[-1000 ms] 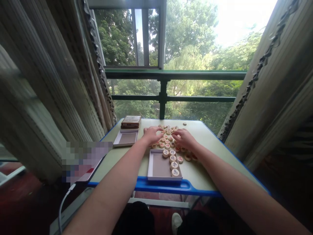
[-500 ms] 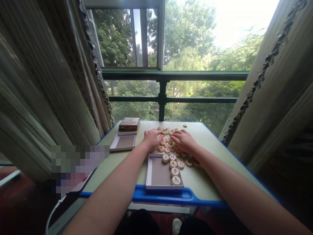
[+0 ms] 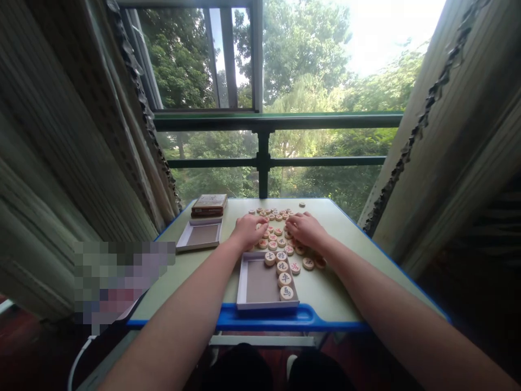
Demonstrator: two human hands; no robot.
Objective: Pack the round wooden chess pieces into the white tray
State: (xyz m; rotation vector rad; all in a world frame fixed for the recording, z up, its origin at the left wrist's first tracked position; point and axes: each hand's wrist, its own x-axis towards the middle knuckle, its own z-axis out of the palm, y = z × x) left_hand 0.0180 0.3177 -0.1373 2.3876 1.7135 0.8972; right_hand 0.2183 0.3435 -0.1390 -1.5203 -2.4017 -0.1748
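Note:
Round wooden chess pieces (image 3: 275, 235) with red and black characters lie spread over the middle of a pale table (image 3: 345, 228). My left hand (image 3: 246, 229) rests palm down on the left side of the pile, fingers curled over some pieces. My right hand (image 3: 304, 228) lies flat on the right side, fingers pointing left. Just in front of my hands sits a shallow white box tray (image 3: 257, 284) with several pieces lined along its right side.
A second open tray (image 3: 200, 235) and a brown box (image 3: 209, 205) lie at the table's back left. A blue lip (image 3: 260, 317) edges the table's front. Beyond are a green railing (image 3: 264, 121), trees, and curtains on both sides. A cable (image 3: 81, 353) hangs at lower left.
Both hands have stayed on the pile with only slight shifting of the fingers. My head has turned a little, so the table sits more to the left.

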